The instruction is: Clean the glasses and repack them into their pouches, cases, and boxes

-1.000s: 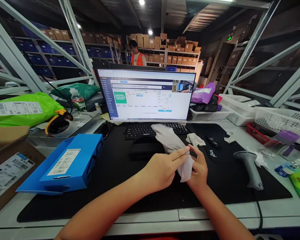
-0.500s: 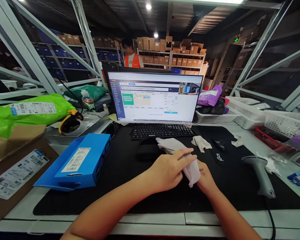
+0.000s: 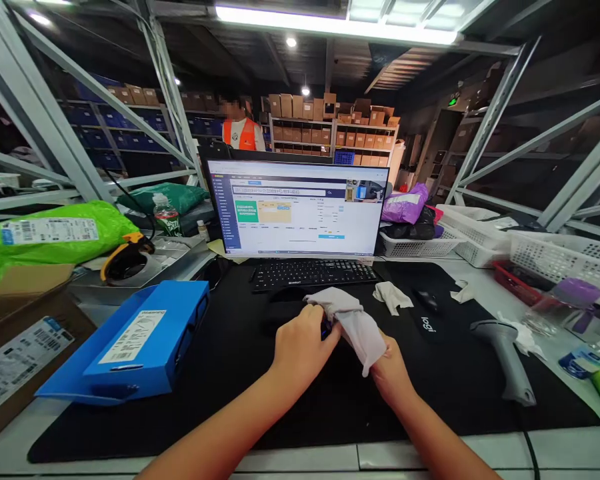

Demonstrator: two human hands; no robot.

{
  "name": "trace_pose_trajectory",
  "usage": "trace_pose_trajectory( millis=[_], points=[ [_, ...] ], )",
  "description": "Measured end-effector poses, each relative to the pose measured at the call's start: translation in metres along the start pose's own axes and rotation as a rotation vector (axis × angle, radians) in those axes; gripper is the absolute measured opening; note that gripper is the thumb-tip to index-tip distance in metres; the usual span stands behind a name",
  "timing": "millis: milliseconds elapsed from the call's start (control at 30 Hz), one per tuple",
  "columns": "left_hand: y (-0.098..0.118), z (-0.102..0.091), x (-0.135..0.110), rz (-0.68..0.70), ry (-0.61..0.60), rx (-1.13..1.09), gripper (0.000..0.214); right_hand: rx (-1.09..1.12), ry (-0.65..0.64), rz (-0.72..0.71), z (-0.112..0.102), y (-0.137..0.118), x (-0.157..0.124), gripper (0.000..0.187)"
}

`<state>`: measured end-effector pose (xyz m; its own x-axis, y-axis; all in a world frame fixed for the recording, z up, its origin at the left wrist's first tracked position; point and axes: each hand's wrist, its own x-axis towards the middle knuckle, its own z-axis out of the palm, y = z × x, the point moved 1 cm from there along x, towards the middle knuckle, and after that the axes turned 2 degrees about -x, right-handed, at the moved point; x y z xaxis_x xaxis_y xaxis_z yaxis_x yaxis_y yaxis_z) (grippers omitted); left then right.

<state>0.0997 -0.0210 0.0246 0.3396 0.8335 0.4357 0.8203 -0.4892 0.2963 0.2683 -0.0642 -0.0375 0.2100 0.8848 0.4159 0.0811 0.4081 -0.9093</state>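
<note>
One pale, apparently crumpled cloth (image 3: 360,327)

A long ceiling strip light (image 3: 330,23) burns out to pure white at the far top, and small round lamps (image 3: 291,42) flare behind it. The monitor (image 3: 300,210) glows bright, its text washed pale. The far shelves (image 3: 105,123) sit dim. The near left hand (image 3: 300,347), right hand (image 3: 393,370) and cloth (image 3: 355,320) are evenly lit and sharp, their shadows lost on the black mat (image 3: 220,387). Steel posts (image 3: 25,113) bow at the left and right edges.
</note>
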Motion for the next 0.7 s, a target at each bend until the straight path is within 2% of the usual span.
trace_pose_trajectory(
  millis=[167,233,300,400,533,700],
  points=[
    [-0.001,0.010,-0.016,0.166,0.033,0.156,0.016,-0.328,0.058,-0.271,0.007,0.001,-0.012,0.023],
    [0.004,0.017,-0.027,0.251,0.032,0.179,0.018,-0.430,0.113,-0.315,0.008,0.006,-0.015,0.025],
    [0.011,0.025,-0.039,0.396,0.049,0.170,0.020,-0.515,0.149,-0.338,0.008,0.010,-0.016,0.026],
    [0.016,0.031,-0.052,0.565,0.138,0.110,0.021,-0.640,0.148,-0.401,0.007,0.011,-0.016,0.021],
    [0.010,0.024,-0.059,0.537,0.227,0.026,0.025,-0.745,0.124,-0.510,0.006,0.001,-0.017,0.024],
    [-0.003,0.013,-0.072,0.319,0.201,-0.084,0.024,-0.809,0.157,-0.635,0.014,-0.012,-0.022,0.027]
  ],
)
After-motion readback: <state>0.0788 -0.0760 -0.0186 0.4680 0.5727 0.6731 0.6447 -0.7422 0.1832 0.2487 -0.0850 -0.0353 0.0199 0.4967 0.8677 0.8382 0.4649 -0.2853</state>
